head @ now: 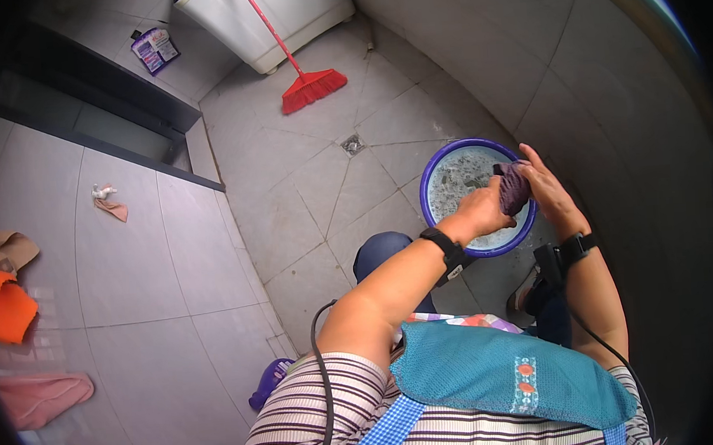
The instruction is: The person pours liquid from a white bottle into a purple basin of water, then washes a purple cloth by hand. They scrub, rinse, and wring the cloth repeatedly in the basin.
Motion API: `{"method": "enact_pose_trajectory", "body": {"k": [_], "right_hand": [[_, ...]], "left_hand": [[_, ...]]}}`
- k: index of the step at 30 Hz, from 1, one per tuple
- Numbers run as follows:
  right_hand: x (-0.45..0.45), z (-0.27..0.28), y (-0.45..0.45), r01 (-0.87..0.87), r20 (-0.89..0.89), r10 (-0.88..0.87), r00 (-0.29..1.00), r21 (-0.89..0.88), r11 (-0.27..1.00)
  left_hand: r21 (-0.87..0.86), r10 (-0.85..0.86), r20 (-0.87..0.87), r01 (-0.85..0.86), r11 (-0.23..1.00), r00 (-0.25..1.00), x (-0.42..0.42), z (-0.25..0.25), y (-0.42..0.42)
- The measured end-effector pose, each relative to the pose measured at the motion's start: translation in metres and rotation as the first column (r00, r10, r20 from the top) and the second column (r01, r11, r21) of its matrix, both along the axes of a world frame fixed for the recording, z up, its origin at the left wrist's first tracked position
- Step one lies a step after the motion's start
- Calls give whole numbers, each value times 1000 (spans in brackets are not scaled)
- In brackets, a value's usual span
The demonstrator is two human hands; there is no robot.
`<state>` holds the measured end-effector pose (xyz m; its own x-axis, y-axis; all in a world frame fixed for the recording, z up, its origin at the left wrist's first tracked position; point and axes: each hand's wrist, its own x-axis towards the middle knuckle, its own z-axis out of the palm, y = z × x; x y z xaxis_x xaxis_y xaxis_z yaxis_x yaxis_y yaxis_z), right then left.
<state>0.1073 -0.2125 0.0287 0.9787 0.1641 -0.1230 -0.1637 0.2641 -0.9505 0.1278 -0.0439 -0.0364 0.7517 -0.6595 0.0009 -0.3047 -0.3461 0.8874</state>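
A wet, dark purple cloth (513,189) is bunched between my two hands above a basin (428,208) with a blue-purple rim. My left hand (484,208) grips the cloth from its left side, with one finger pressed along it. From the right, my right hand (545,189) has fingers on the cloth's edge, while one finger sticks out away from it. Grey, sudsy water (456,181) fills the basin under the cloth. Something dark shows in the water, too unclear to name.
A red broom (315,89) leans against a white appliance (293,22) on the tiled floor. A floor drain (352,144) lies left of the basin. The tiled wall (570,83) rises close on the right. A purple plastic item (272,380) is by my left side.
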Motion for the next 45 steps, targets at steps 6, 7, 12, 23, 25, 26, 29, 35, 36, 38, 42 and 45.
{"method": "enact_pose_trajectory", "body": {"k": [6,7,12,23,25,26,29,35,36,38,42,45], "right_hand": [[-6,56,-5,179,70,-174,982,-74,981],[-5,52,-7,205,136,-187,973,-131,970],[-1,60,6,-17,87,-21,996,419,908],[24,44,2,122,16,-127,992,-404,907],[26,39,3,134,54,-128,990,-613,778],[28,33,5,169,118,-122,986,-702,692],[30,29,11,208,162,-132,978,-798,566],[29,29,5,83,-252,-284,925,-596,799],[24,26,5,81,-248,-253,935,-546,834],[18,14,0,118,-258,-221,941,-362,925],[15,-8,-12,155,69,-149,986,-94,983],[14,-9,-7,83,2,-83,997,-139,987]], "left_hand": [[-500,-306,-770,-230,835,560,-3,83,17],[-422,-301,-842,-197,885,448,-4,103,23],[-635,-580,-771,-246,732,263,-17,108,16],[233,-139,-112,162,959,984,8,117,-9],[413,-135,-8,126,902,991,7,116,-16],[479,-138,25,110,871,990,7,116,-17],[523,-117,47,76,849,992,16,104,-15],[240,103,-30,-93,966,994,45,98,13],[90,121,-227,-103,991,966,47,94,15],[-192,55,-587,-205,960,808,49,76,21],[-340,-19,-866,-559,756,500,44,31,36],[-316,9,-917,-741,592,398,47,-18,49]]}}
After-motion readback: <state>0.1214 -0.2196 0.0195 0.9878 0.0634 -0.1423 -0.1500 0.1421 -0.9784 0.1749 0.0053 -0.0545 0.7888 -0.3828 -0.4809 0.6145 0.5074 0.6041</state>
